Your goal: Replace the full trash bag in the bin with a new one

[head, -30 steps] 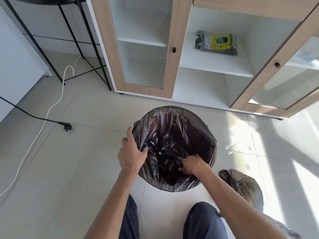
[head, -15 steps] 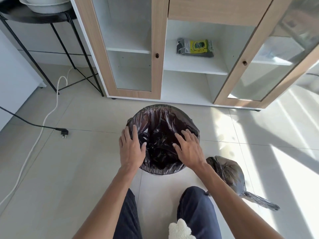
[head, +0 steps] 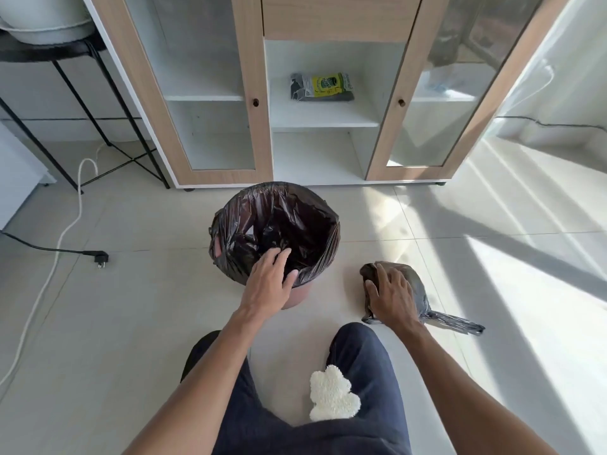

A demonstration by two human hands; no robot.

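Observation:
A pink bin [head: 297, 295] stands on the tiled floor, lined with a dark new trash bag [head: 279, 224] folded over its rim. My left hand [head: 269, 280] rests on the near rim of the liner, fingers spread, thumb on the plastic. To the right of the bin lies the tied full trash bag [head: 415, 284], grey, its knotted tail pointing right. My right hand [head: 391, 295] lies flat on top of that bag, fingers apart and not closed around it.
An open wooden cabinet [head: 253, 93] stands behind the bin, with a pack of trash bags [head: 323, 87] on its shelf. A black metal stand [head: 98, 126] is at left. A white cable [head: 65, 231] and a black plug [head: 98, 257] lie on the floor. A white fluffy item [head: 331, 394] sits on my lap.
My right hand left the bin rim and moved right onto the tied full bag. My left hand shifted along the near rim. The camera pulled back and up.

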